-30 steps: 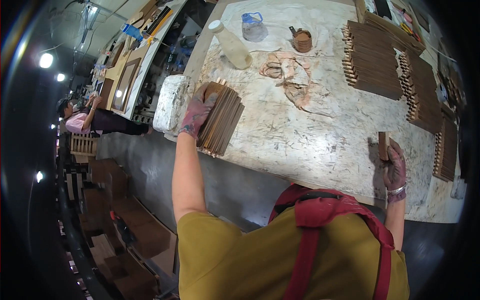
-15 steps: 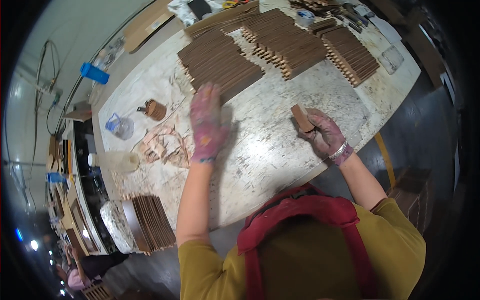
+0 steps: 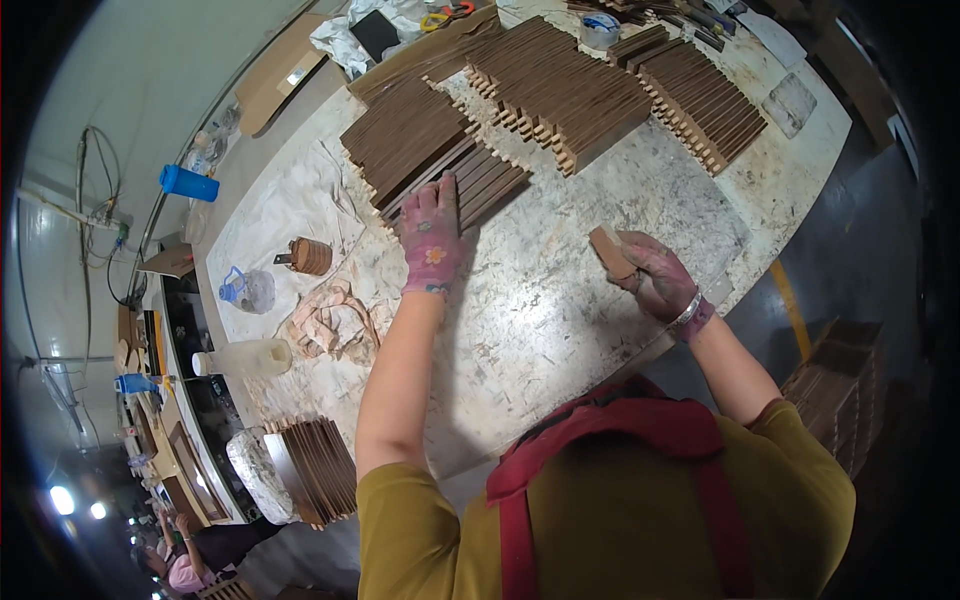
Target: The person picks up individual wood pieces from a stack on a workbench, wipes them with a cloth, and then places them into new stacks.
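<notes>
My left hand [image 3: 432, 235], in a stained pink glove, is bent over the near end of the left row of dark brown wooden strips [image 3: 405, 135]. Its fingers grip strips there; the fingertips are partly hidden among them. Around the hand the strips lean with thin gaps between them. My right hand [image 3: 658, 275], gloved alike, is closed round a small brown block [image 3: 611, 253] above the bare tabletop, apart from the strips. Pale tenon ends show along the sides of the rows. A middle row [image 3: 575, 95] and a right row [image 3: 705, 100] lie beyond.
On the left of the table [image 3: 520, 330] are a crumpled cloth [image 3: 335, 318], a cloudy bottle [image 3: 245, 358], a blue-handled clear jug [image 3: 250, 290] and a brown round container [image 3: 308, 256]. More strips [image 3: 312, 470] stand at the lower left edge. Another person [image 3: 190, 570] sits at far lower left.
My left hand has come down from over the left row onto its near strips, and those strips have tilted apart. My right hand still holds the block, slightly turned. The view has shifted a little.
</notes>
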The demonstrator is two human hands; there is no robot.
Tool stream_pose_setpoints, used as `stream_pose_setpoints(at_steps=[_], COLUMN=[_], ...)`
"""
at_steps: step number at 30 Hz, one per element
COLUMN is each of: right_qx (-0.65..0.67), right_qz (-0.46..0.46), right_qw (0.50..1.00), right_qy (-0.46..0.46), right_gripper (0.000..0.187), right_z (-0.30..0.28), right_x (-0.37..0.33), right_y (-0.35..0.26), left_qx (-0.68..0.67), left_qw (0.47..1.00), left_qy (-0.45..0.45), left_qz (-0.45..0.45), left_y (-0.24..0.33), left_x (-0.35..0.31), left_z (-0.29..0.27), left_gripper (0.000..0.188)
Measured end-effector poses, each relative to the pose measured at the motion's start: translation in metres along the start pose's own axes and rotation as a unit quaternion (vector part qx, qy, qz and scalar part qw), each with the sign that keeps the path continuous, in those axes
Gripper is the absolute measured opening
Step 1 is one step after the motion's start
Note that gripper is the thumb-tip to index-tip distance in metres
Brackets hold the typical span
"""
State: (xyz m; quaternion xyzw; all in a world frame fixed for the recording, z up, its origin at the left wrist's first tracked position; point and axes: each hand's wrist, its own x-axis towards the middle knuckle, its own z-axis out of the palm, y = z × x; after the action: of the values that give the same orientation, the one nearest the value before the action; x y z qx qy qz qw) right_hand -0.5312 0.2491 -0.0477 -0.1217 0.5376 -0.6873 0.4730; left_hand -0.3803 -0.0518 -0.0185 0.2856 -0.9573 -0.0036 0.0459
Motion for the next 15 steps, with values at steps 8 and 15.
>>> stream_pose_setpoints(at_steps=[8,15], right_qx=[0.061,0.053], right_qz=[0.034,0.043], right_qw=[0.997,0.997], right_qy=[0.032,0.024], right_gripper=[0.035,0.038], right_z=[0.003,-0.001], right_x=[-0.004,-0.009], right_y=[-0.005,0.005], left_qx=[0.063,0.049], left_qw=[0.997,0.998], left_qy=[-0.006,-0.015], left_qz=[0.033,0.036], left_y=[0.009,0.01], left_x=[-0.01,-0.01], left_z=[-0.001,0.011], left_gripper=[0.098,0.099])
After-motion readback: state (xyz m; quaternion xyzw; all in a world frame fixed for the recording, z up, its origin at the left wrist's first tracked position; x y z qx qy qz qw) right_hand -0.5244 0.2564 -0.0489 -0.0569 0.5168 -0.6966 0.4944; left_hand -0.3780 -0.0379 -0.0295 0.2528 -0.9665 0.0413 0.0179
